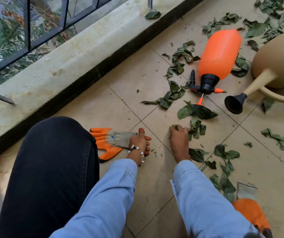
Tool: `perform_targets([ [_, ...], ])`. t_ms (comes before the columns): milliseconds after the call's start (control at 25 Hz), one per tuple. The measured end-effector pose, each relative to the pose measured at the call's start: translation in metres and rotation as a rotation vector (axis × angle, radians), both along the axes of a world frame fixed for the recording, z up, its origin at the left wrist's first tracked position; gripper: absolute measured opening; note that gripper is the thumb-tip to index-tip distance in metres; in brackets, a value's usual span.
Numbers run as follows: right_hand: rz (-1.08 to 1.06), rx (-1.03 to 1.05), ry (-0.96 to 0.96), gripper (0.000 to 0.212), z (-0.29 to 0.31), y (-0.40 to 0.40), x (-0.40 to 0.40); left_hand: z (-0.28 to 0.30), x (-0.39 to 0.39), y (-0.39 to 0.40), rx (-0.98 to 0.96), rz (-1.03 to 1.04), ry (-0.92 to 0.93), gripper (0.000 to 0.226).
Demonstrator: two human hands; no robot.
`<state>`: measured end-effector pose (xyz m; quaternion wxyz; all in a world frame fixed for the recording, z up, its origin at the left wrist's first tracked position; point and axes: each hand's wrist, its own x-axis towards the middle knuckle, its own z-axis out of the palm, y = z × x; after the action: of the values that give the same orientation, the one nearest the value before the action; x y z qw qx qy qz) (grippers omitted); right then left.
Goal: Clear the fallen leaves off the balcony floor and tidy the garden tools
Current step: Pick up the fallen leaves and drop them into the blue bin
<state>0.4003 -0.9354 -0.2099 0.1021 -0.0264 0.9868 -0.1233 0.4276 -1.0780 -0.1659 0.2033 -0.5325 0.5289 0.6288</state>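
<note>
- Clearly the leaf-gathering step is in hand: the right hand (pixel 179 134), at lower centre of the frame, curls its fingers over a few wilted green leaves (pixel 196 128) on the floor.
- The left hand (pixel 140 141), just left of it, grips the cuff of an orange-and-grey work glove (pixel 111 140) lying flat beside the dark-trousered knee (pixel 52 169).
- Next, I judge, the pinched leaves need lifting clear and the many scattered ones raking together (most lie toward the right and upper right).
- An orange plastic pump sprayer (pixel 219 54) lies on its side beside a beige plastic watering can (pixel 278 64), both still untidied.
- Beige floor tiles (pixel 120 103) meet a stained concrete kerb (pixel 60 62) under dark metal railings (pixel 28 24), upper left.
</note>
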Motion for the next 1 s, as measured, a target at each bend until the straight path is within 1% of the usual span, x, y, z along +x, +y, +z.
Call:
perform_targets([
  [40,0.030,0.006,0.010,0.036,0.000,0.001,0.000,-0.001,0.001,-0.002,0.004,0.005,-0.009,0.058],
  [80,0.000,-0.035,0.015,0.032,0.001,0.003,-0.001,-0.002,0.002,-0.003,0.013,0.018,-0.020,0.058],
  [120,-0.110,-0.140,0.018,0.028,0.003,0.004,-0.001,-0.001,0.002,-0.003,0.024,0.028,-0.029,0.058],
  [160,-0.281,-0.304,-0.009,0.024,0.011,0.004,0.000,0.002,0.002,-0.004,0.033,0.039,-0.032,0.058],
  [200,-0.439,-0.513,-0.071,0.020,0.018,0.004,0.003,0.002,0.002,-0.003,0.028,0.043,-0.024,0.057],
  [240,-0.544,-0.760,-0.169,0.018,0.027,0.001,0.006,0.003,0.002,-0.002,0.016,0.041,-0.011,0.057],
  [280,-0.597,-1.009,-0.284,0.019,0.037,-0.004,0.009,0.003,0.001,0.001,0.007,0.034,0.005,0.055],
  [320,-0.605,-1.185,-0.386,0.021,0.045,-0.009,0.014,0.001,0.001,0.004,0.018,0.031,0.020,0.055],
  [360,-0.576,-1.235,-0.447,0.022,0.053,-0.015,0.018,0.001,0.002,0.009,0.059,0.035,0.030,0.055],
  [400,-0.535,-1.192,-0.458,0.022,0.062,-0.022,0.025,0.003,0.002,0.014,0.135,0.053,0.031,0.057],
  [480,-0.474,-0.983,-0.356,0.018,0.069,-0.035,0.046,0.001,0.007,0.022,0.250,0.075,0.011,0.065],
  [560,-0.372,-0.762,-0.263,0.015,0.063,-0.040,0.064,-0.004,0.014,0.024,0.256,0.066,-0.026,0.065],
  [600,-0.252,-0.658,-0.280,0.017,0.060,-0.037,0.070,-0.006,0.018,0.024,0.233,0.064,-0.043,0.061],
  [640,-0.117,-0.597,-0.334,0.019,0.058,-0.031,0.074,-0.008,0.020,0.023,0.227,0.086,-0.055,0.056],
  [680,-0.021,-0.624,-0.390,0.022,0.058,-0.024,0.075,-0.010,0.022,0.024,0.224,0.118,-0.060,0.049],
  [720,0.008,-0.740,-0.444,0.023,0.060,-0.015,0.076,-0.011,0.022,0.025,0.209,0.143,-0.057,0.044],
  [760,-0.060,-0.912,-0.485,0.023,0.065,-0.009,0.077,-0.009,0.022,0.025,0.169,0.150,-0.047,0.038],
  [800,-0.186,-1.091,-0.503,0.023,0.069,-0.005,0.078,-0.006,0.022,0.025,0.110,0.154,-0.027,0.033],
  [840,-0.346,-1.207,-0.476,0.025,0.070,-0.001,0.079,-0.002,0.022,0.023,0.056,0.163,-0.002,0.029],
  [880,-0.510,-1.256,-0.409,0.024,0.068,0.000,0.081,0.001,0.022,0.020,0.026,0.169,0.010,0.028],
  [920,-0.645,-1.171,-0.338,0.021,0.060,0.002,0.082,0.003,0.024,0.016,0.009,0.183,0.007,0.029],
  [960,-0.728,-0.995,-0.283,0.017,0.051,0.004,0.082,0.003,0.025,0.010,-0.006,0.206,-0.007,0.033],
  [1000,-0.740,-0.780,-0.255,0.015,0.043,0.004,0.085,0.004,0.026,0.004,-0.023,0.230,-0.028,0.038],
])
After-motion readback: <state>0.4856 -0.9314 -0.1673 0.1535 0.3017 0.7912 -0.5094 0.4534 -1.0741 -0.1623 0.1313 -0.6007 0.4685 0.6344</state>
